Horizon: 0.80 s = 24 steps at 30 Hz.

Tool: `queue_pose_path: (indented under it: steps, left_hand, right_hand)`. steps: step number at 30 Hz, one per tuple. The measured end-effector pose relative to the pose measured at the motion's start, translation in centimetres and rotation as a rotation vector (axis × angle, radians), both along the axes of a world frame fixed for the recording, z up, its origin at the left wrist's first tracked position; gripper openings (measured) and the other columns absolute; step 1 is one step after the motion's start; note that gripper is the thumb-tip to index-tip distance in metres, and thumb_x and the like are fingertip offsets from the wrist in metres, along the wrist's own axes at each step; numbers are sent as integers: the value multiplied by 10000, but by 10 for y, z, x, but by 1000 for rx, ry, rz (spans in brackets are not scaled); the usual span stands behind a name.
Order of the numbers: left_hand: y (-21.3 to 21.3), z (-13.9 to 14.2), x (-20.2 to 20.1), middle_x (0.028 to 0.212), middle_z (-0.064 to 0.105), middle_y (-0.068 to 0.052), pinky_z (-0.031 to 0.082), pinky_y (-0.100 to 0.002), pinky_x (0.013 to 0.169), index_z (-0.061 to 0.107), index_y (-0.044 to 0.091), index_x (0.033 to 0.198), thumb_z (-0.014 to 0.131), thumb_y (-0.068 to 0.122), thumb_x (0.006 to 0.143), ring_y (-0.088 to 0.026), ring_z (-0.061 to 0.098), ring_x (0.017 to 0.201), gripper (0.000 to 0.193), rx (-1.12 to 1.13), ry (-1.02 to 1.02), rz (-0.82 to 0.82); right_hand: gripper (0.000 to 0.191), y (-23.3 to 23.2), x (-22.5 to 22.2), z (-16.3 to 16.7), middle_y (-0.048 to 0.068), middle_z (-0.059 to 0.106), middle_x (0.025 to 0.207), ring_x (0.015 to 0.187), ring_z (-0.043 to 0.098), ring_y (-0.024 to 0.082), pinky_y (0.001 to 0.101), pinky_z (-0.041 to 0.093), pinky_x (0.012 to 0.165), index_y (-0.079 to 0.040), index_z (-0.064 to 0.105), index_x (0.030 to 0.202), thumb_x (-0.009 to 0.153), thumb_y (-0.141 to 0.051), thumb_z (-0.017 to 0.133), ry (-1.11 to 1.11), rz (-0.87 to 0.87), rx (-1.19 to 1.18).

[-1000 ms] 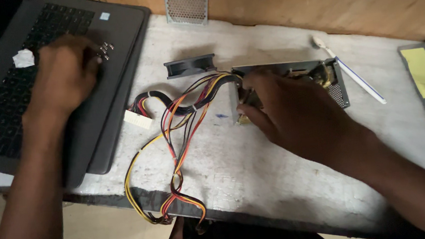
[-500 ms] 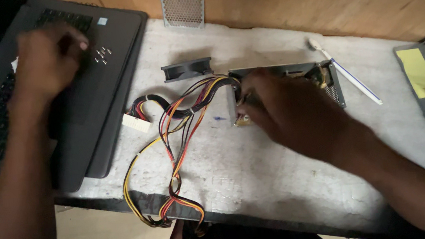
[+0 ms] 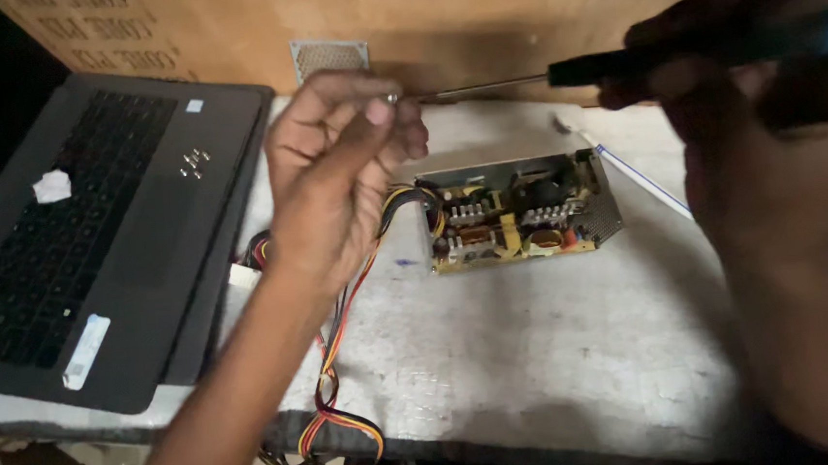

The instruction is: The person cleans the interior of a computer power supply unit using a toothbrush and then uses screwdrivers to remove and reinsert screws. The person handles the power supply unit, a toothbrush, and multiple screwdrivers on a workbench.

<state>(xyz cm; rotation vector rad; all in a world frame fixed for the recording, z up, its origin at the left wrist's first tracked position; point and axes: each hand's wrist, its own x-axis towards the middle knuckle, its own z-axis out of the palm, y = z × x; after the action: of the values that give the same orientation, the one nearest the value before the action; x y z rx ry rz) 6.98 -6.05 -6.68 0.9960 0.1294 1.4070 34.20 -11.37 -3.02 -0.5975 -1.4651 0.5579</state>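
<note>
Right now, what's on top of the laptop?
On the laptop lie a crumpled white scrap on the keys, a few small screws beside them, and a pale sticker. Anything beneath the laptop is hidden.

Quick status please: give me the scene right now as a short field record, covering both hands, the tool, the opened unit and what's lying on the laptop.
left hand: raised above the table, fingertips pinching a small screw
right hand: raised, gripping the screwdriver by its dark handle
screwdriver tip: meets the screw at the left fingertips
power supply: open, circuit board exposed, lying on the table
wires: coloured bundle trailing over the table's front edge
laptop: open, at left
loose screws: small cluster on the laptop
</note>
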Motion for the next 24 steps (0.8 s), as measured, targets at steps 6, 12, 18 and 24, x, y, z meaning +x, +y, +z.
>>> queue_pose_path:
  steps: [6,12,18,24]
  left_hand:
    - [2,-13,1,1011,700,-195,531,-332,825,653,-69,1161,651,-38,1062,-224,651,874,104,-72,-61,-37]
    - [2,-21,-1,1041,701,-194,547,-366,861,659,-61,1147,649,-23,1058,-245,666,924,98,-72,-55,-36]
    - [3,-23,-1,1003,689,-175,538,-353,850,661,-71,1133,656,-33,1073,-210,644,893,72,-64,-97,-72]
    - [2,-23,-2,1029,691,-181,541,-363,865,655,-50,1154,646,-3,1057,-230,650,900,108,-101,-96,-68]
  right_hand:
    - [124,-9,-8,3,212,657,1166,984,734,285,372,649,924,119,527,1207,1134,168,615,-273,-122,76]
    - [217,-5,-14,8,204,666,1176,983,747,272,369,673,920,86,457,1180,1100,121,655,-279,-96,96]
    - [303,-6,-8,3,306,627,1156,1029,733,376,438,667,927,89,370,1229,1115,194,631,-467,-189,208]
    - [382,-4,-7,2,259,631,1167,1074,747,341,402,630,936,32,272,1284,1137,174,595,-419,-120,204]
